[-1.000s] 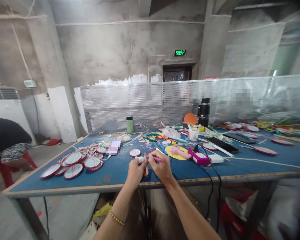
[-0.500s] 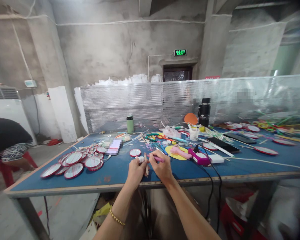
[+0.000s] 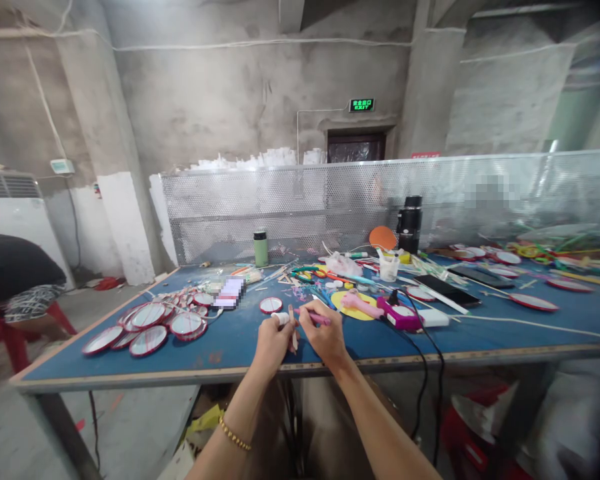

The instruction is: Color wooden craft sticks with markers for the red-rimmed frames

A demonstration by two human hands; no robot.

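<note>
My left hand [image 3: 271, 345] is closed on a thin, pale wooden stick [image 3: 291, 313] held upright over the table's near edge. A small white piece [image 3: 281, 318] sits at that hand's fingers; whether it is a finger wrap or a separate thing I cannot tell. My right hand [image 3: 326, 335] grips a pink pen-like tool [image 3: 320, 318], its tip pointing left at the stick. Just beyond my hands lies a small round red-rimmed disc [image 3: 271, 305]. To the right, a pink tool [image 3: 363, 305] lies over a yellow disc [image 3: 347, 313].
Red-rimmed discs [image 3: 149, 340] are piled at the left, beside a phone [image 3: 230, 293]. A green bottle [image 3: 261, 249] and a black flask [image 3: 409, 227] stand by the mesh divider [image 3: 240, 200]. A magenta device [image 3: 400, 316] trails black cables over the front edge. A person [image 3: 20, 273] sits far left.
Both hands hold almost the same pose, with the pen-like tool still against or close to the stick. The whole view has shifted very slightly.
</note>
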